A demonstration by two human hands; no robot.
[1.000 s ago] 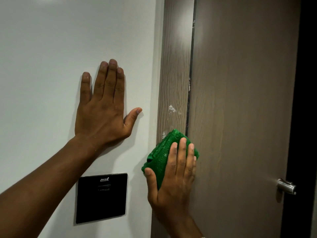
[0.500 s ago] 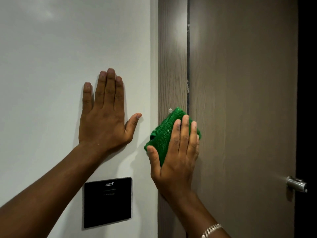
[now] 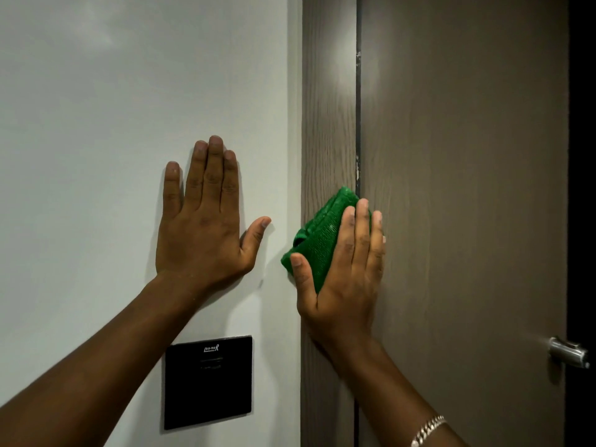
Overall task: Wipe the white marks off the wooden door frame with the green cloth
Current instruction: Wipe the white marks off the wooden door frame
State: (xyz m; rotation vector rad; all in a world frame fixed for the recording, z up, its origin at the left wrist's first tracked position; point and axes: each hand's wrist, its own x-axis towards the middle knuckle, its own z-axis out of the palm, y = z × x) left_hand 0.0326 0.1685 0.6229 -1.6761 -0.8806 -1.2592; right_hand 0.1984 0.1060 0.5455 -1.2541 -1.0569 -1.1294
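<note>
A folded green cloth (image 3: 317, 235) is pressed flat against the wooden door frame (image 3: 327, 108), a vertical brown strip between the white wall and the door. My right hand (image 3: 345, 275) lies over the cloth and pins it to the frame. Small white flecks (image 3: 357, 167) show along the frame's right edge, just above the cloth. Any marks under the cloth are hidden. My left hand (image 3: 204, 217) rests flat on the white wall (image 3: 113, 124), fingers pointing up, holding nothing.
The brown door (image 3: 467, 188) stands to the right of the frame, with a metal handle (image 3: 569, 351) at its lower right. A black wall panel (image 3: 208, 380) is mounted below my left hand. A dark gap runs down the far right edge.
My right hand has slid the cloth upward along the frame, over the white marks seen earlier. My left hand has stayed flat on the wall.
</note>
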